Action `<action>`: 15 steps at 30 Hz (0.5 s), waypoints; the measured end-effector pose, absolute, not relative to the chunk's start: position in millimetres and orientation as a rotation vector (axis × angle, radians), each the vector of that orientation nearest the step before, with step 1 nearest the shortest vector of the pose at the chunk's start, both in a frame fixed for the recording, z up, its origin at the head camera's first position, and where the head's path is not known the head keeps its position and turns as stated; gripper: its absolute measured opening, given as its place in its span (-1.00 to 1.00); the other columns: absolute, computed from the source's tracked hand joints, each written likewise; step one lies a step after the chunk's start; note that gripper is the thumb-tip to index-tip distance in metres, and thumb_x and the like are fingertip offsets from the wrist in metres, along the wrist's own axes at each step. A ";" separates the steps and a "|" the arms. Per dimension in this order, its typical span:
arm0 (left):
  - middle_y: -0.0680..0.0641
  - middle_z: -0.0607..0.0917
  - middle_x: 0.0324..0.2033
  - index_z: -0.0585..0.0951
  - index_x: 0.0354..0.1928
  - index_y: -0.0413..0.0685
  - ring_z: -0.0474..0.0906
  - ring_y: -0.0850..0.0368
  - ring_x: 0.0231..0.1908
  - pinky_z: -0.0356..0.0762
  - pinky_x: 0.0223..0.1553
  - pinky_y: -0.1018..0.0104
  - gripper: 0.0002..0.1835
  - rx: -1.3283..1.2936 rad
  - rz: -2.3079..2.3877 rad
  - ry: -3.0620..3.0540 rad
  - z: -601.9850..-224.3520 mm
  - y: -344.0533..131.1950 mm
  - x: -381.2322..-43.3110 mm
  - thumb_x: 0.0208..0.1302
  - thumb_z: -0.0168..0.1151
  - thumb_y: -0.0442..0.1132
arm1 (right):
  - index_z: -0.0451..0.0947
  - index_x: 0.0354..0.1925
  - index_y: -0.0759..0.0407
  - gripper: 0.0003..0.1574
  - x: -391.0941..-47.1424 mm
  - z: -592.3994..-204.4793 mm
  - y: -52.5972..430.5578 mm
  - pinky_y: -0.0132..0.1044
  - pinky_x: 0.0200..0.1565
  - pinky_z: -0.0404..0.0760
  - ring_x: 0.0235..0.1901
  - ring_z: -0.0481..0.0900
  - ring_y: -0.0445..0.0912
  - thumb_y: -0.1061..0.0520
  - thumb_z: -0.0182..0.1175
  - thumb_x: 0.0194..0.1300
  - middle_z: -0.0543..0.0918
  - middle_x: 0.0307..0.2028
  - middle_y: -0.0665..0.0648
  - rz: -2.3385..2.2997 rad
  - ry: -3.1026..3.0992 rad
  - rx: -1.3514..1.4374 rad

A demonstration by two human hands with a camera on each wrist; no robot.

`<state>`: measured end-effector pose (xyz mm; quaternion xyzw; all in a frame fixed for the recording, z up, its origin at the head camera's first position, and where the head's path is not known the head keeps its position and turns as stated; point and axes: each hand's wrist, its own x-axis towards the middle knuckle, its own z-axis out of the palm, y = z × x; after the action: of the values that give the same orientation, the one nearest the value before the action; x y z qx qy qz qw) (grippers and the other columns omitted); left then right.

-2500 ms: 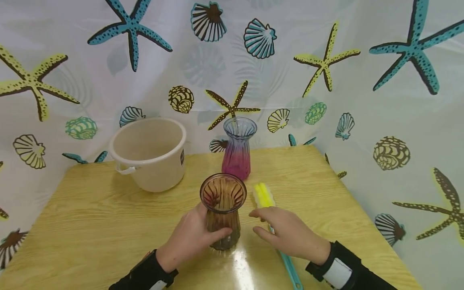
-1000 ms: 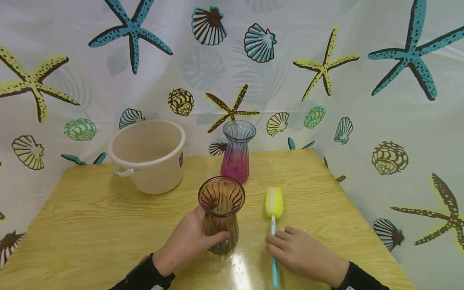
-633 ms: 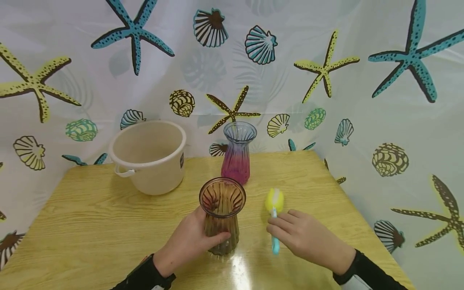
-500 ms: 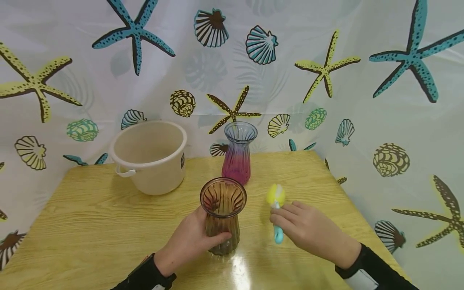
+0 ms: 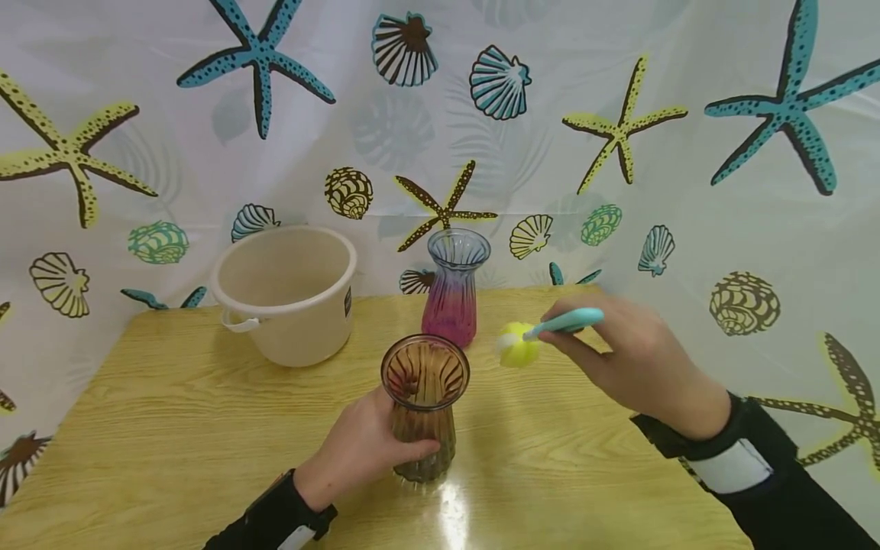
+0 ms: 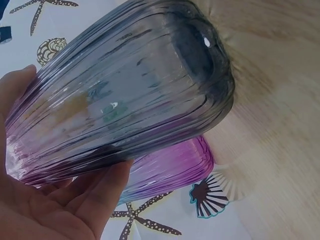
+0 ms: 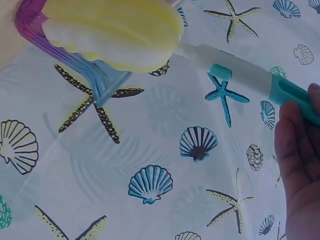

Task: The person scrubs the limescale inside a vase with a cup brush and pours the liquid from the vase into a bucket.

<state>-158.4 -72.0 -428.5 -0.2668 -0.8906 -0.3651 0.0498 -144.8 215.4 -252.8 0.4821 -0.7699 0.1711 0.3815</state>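
My left hand point(image 5: 374, 443) grips a ribbed brown glass vase point(image 5: 426, 382) around its side, thumb across the front; the vase stands upright at the table's middle. In the left wrist view the same vase point(image 6: 130, 90) fills the upper part, with fingers beneath it. My right hand point(image 5: 635, 347) is raised to the right, pinching the turquoise handle point(image 5: 569, 321) of a sponge bottle brush. Its yellow and white sponge head point(image 5: 519, 347) points down and left, apart from the vase. In the right wrist view the sponge head point(image 7: 115, 32) appears large, the handle in my fingers.
A blue-to-pink glass vase point(image 5: 450, 298) stands just behind the brown one. At the back left is a beige bucket point(image 5: 299, 336) with its handle down. The wooden table point(image 5: 227, 435) meets a patterned sheet point(image 5: 412, 130) at the back and right.
My right hand took the bottle brush by its handle and lifted it off the table, tipping the sponge head downward. My left hand and the brown vase stayed in place.
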 end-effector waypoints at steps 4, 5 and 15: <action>0.14 0.58 0.01 0.26 0.28 0.32 0.45 0.31 -0.04 0.56 -0.11 0.17 -0.07 -0.823 -1.114 -2.733 -427.4 -72.6 -159.5 -0.18 0.46 0.27 | 0.57 -0.34 0.36 -0.41 -151.6 -232.8 214.8 -0.17 -0.51 0.64 -0.47 0.61 -0.14 -0.17 0.07 0.39 0.68 -0.43 0.14 0.447 -1.911 1.135; 0.14 0.58 0.02 0.25 0.29 0.32 0.45 0.30 -0.03 0.56 -0.10 0.16 -0.06 -0.827 -1.116 -2.737 -427.1 -72.6 -159.7 -0.18 0.47 0.27 | 0.57 -0.33 0.38 -0.39 -153.3 -228.4 214.7 -0.16 -0.52 0.63 -0.47 0.62 -0.13 -0.19 0.08 0.37 0.69 -0.43 0.15 0.449 -1.895 1.108; 0.16 0.54 0.06 0.22 0.31 0.34 0.43 0.26 0.02 0.53 -0.05 0.13 -0.04 -0.836 -1.136 -2.755 -424.8 -72.4 -160.4 -0.18 0.47 0.25 | 0.48 -0.25 0.64 -0.48 -166.3 -182.1 206.2 -0.46 -0.22 0.62 -0.44 0.63 -0.08 0.14 0.36 0.16 0.66 -0.40 0.30 1.010 -1.742 1.098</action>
<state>-160.4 -72.4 -424.8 -0.2701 -0.8899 -0.3669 0.0232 -166.3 206.2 -182.1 0.4363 -0.6921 0.4015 0.4115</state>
